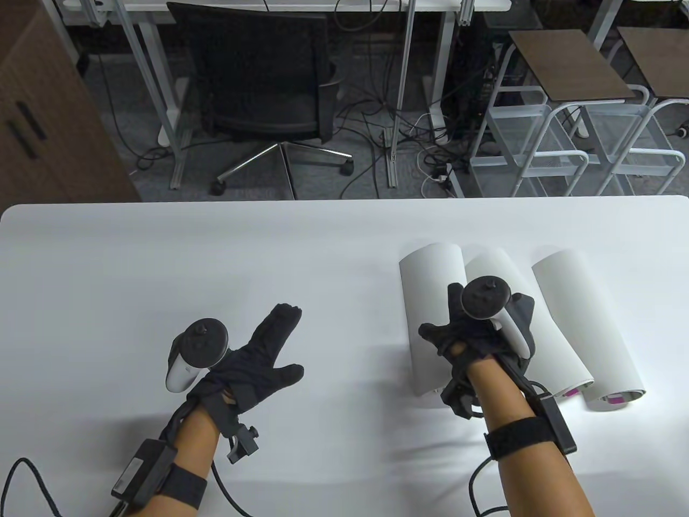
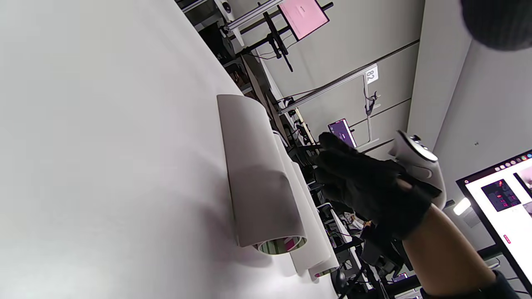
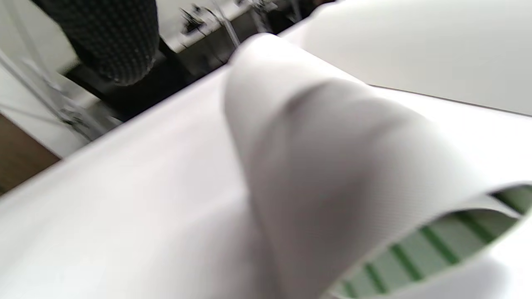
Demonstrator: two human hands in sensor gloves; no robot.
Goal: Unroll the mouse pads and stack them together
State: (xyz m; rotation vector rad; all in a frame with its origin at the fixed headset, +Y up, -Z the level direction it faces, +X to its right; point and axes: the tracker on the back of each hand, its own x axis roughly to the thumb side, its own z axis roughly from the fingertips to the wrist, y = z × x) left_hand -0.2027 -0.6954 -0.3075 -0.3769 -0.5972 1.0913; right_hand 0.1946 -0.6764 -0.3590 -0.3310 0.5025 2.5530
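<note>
Three rolled mouse pads, white on the outside, lie side by side on the right of the white table [image 1: 161,258]: a left roll [image 1: 430,301], a middle roll [image 1: 543,339] and a right roll [image 1: 586,323]. My right hand [image 1: 455,318] hovers open over the left and middle rolls; the left wrist view shows the right hand [image 2: 365,187] with a gap above the left roll [image 2: 257,182]. The right wrist view shows the left roll [image 3: 332,178] close up, green-striped inside. My left hand [image 1: 280,344] is open and empty above bare table, left of the rolls.
Beyond the table's far edge stand a black office chair [image 1: 258,86], metal desk legs, floor cables and white wire stools [image 1: 570,124]. A brown cabinet [image 1: 37,118] stands at the far left.
</note>
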